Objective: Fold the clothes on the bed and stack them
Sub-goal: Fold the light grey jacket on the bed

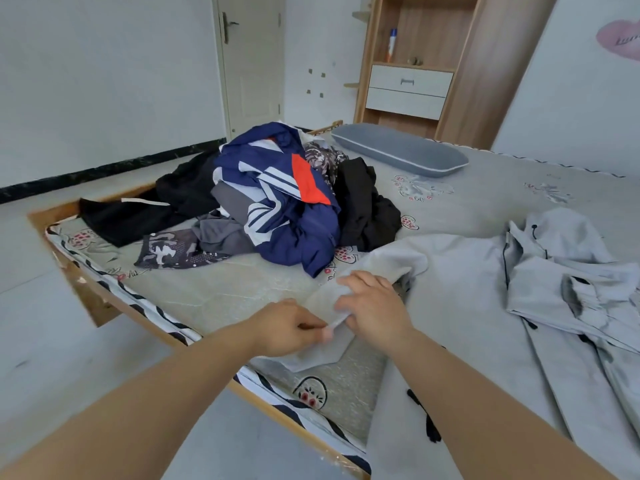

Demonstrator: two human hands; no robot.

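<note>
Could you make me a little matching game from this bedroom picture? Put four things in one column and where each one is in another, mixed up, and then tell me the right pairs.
Things:
1. grey pillow
2. navy striped jacket
3. light grey garment
4. blue and white bottle

Places:
A. on the wooden shelf above the drawers
B. on top of the heap of unfolded clothes
C. at the far end of the bed, near the shelf unit
D. spread on the near side of the bed, one end under the hands

Pairs: 1-C, 2-B, 3-D, 4-A
</note>
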